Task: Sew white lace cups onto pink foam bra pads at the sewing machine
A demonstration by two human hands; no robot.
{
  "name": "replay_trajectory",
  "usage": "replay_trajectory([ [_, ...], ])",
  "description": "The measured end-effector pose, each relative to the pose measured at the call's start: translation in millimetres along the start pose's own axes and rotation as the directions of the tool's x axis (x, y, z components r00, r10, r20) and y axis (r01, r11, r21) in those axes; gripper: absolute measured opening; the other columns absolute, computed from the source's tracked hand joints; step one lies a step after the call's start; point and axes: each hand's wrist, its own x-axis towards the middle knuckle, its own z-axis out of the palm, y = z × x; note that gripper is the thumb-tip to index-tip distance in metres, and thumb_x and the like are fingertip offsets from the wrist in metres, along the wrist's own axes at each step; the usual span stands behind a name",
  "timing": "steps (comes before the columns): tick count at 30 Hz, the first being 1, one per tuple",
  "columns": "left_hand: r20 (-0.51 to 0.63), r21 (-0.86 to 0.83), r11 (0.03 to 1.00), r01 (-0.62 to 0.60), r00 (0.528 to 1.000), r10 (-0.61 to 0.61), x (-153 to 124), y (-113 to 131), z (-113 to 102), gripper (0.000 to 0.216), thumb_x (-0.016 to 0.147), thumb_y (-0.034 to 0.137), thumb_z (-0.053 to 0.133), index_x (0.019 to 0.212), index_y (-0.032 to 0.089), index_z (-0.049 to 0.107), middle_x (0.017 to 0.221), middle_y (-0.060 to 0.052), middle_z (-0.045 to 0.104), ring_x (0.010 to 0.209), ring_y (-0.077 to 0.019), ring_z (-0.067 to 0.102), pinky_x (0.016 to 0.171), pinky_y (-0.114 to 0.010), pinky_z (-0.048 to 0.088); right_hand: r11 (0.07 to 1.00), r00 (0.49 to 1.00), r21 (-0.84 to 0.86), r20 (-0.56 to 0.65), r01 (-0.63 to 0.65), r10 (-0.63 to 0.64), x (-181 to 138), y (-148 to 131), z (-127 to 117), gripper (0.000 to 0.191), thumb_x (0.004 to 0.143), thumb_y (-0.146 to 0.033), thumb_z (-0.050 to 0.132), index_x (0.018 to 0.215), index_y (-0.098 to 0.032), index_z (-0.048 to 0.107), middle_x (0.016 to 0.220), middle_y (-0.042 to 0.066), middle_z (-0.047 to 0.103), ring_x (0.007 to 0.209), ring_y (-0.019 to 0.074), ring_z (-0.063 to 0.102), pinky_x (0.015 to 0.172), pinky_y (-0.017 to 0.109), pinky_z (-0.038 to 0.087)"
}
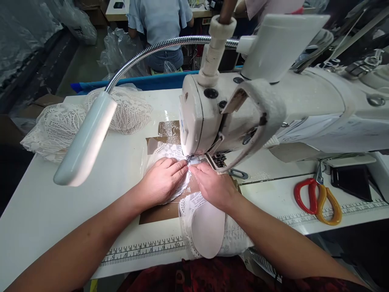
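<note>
My left hand [164, 178] lies flat on a piece of white lace [182, 188], fingers together and stretched toward the needle of the sewing machine [200, 117]. My right hand [212, 184] presses the same lace from the right, fingertips close to the presser foot [192, 159]. A white padded cup [209, 231] edged with lace hangs toward me over the table's front edge, under my right wrist. Both hands' fingertips nearly meet at the needle.
A gooseneck lamp [86, 140] hovers over the left of the white table [60, 202]. A heap of lace [60, 121] lies far left. Red and yellow scissors [319, 198] and a dark phone [351, 182] lie to the right. A person [159, 24] stands beyond the table.
</note>
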Motion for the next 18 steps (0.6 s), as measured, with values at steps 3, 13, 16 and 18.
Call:
replay_trajectory([
  [3, -0.017, 0.001, 1.000, -0.025, 1.000, 0.025, -1.0, -0.5, 1.5, 0.036, 0.092, 0.021, 0.043, 0.124, 0.008, 0.055, 0.123, -0.018, 0.059, 0.108, -0.0283, 0.055, 0.085, -0.044, 0.049, 1.000, 1.000, -0.005, -0.016, 0.009, -0.009, -0.3, 0.2, 1.0, 0.033, 0.081, -0.007, 0.047, 0.104, -0.019, 0.067, 0.099, 0.005, 0.067, 0.079, 0.0172, 0.054, 0.064, 0.027, 0.039],
  [13, -0.086, 0.059, 0.998, -0.032, 0.996, 0.037, 4.6, -8.5, 1.4, 0.030, 0.091, 0.016, 0.047, 0.117, 0.008, 0.059, 0.119, -0.014, 0.064, 0.104, -0.0258, 0.058, 0.085, -0.040, 0.052, 0.999, 0.997, 0.022, -0.074, 0.038, -0.036, -0.8, 2.9, 5.2, 0.038, 0.080, -0.003, 0.045, 0.111, -0.015, 0.065, 0.101, 0.006, 0.067, 0.081, 0.0168, 0.058, 0.069, 0.026, 0.046],
  [16, -0.121, 0.039, 0.998, -0.042, 0.992, 0.046, 3.9, -9.4, 2.3, 0.028, 0.092, 0.017, 0.047, 0.115, 0.008, 0.061, 0.116, -0.012, 0.066, 0.104, -0.0253, 0.058, 0.088, -0.040, 0.052, 0.999, 0.998, 0.028, -0.052, 0.038, -0.037, -2.2, 3.0, 4.6, 0.036, 0.081, -0.004, 0.046, 0.108, -0.017, 0.067, 0.101, 0.007, 0.067, 0.081, 0.0172, 0.059, 0.069, 0.026, 0.046],
  [18, -0.122, 0.022, 0.999, -0.044, 0.991, 0.047, 3.7, -9.8, 2.5, 0.028, 0.092, 0.018, 0.047, 0.114, 0.009, 0.061, 0.116, -0.012, 0.066, 0.104, -0.0255, 0.058, 0.087, -0.041, 0.052, 0.999, 0.999, 0.017, -0.029, 0.028, -0.027, -2.0, 2.3, 3.6, 0.037, 0.080, -0.004, 0.046, 0.107, -0.017, 0.067, 0.100, 0.007, 0.067, 0.080, 0.0172, 0.059, 0.067, 0.027, 0.046],
])
